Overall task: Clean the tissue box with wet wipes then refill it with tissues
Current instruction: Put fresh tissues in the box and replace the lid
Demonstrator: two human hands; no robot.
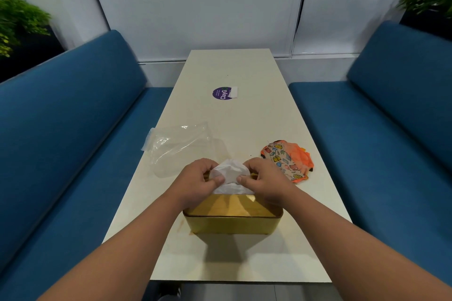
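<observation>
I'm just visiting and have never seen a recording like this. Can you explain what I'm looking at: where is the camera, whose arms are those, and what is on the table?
There is no machine here. A person wears a wide-angle camera on the head, so this single picture looks forward and down along their own two bare arms.

The left hand and the right hand both pinch a bunch of white tissue, held over a yellow tissue box standing on a long pale table.

Also on the table: an empty clear plastic wrapper to the left, a crumpled patterned orange cloth to the right, and a round purple sticker farther back. Blue bench seats run along both sides.
</observation>
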